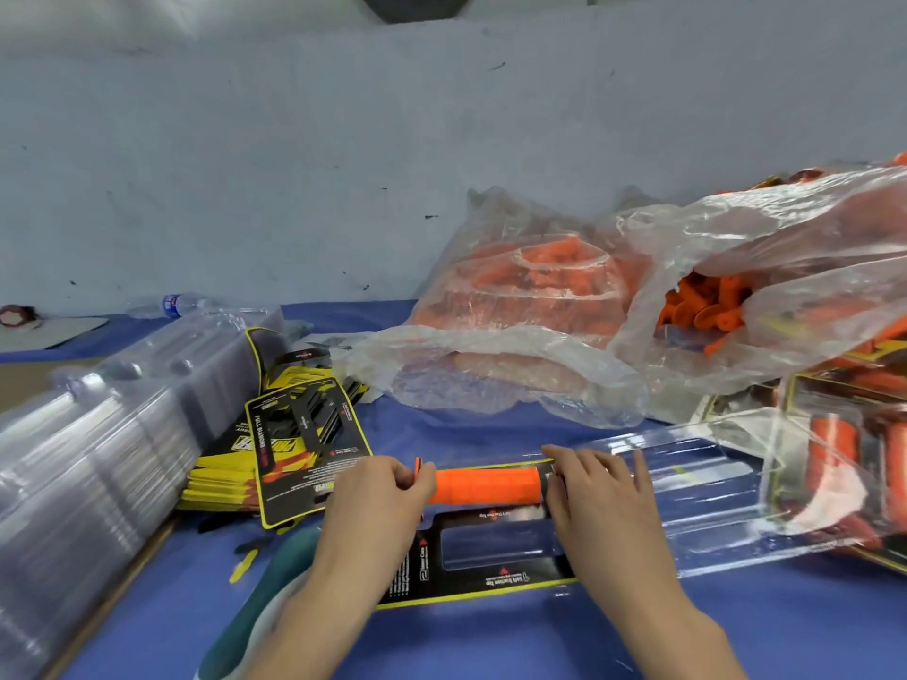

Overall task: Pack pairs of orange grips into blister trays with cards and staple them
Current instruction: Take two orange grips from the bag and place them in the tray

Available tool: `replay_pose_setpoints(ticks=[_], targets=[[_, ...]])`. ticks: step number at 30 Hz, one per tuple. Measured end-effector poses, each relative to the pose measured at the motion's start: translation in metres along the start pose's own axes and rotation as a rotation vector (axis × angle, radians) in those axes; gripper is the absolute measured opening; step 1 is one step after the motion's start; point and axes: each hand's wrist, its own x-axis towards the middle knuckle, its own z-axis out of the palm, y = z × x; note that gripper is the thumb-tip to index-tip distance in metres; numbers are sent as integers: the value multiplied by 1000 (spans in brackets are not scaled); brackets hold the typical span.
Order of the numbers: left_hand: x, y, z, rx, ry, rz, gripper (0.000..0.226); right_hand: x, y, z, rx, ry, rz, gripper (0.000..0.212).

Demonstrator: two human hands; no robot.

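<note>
Orange ribbed rubber grip (486,483): left hand (378,503) and right hand (601,498) fingers pinch its ends, likely to press it into clear plastic blister tray (697,488)

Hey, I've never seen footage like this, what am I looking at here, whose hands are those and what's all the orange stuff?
No machine here: a person wears a camera on the head, looking down at their own hands. The left hand pinches the flanged end of an orange grip; the right hand holds its other end, over a clear blister tray with a black and yellow card. On the blue table lie stacked empty trays and spare cards at left, bags of orange grips behind, finished packs at right.
</note>
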Motion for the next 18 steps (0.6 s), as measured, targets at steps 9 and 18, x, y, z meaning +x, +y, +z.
replay_pose_setpoints(ticks=[9,18], targets=[[-4,-1,12,118,-28,-42,39,-2,2,0,3,8,9,39],[-6,-3,7,59,-28,-31,24,0,2,-9,101,55,38,38]])
